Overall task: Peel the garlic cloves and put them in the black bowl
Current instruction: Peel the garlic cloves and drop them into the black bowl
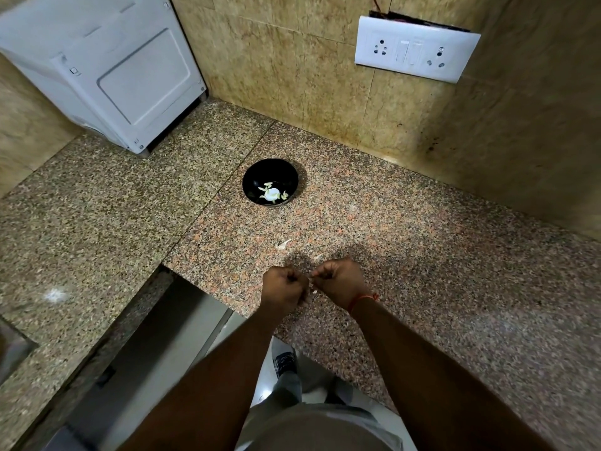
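The black bowl (pixel 270 181) stands on the granite counter (pixel 406 255) ahead of me, with several pale garlic pieces in its bottom. My left hand (pixel 283 286) and my right hand (pixel 340 281) are close together over the counter's front edge, fingers curled. Between their fingertips shows a small pale bit of garlic clove (pixel 311 280), mostly hidden. I cannot tell how much of it each hand holds. A loose garlic piece (pixel 283 244) lies on the counter between my hands and the bowl.
A white appliance (pixel 107 70) stands at the back left corner. A socket and switch plate (pixel 416 48) is on the tiled wall at the right. The counter steps back at the left of my hands, with floor below.
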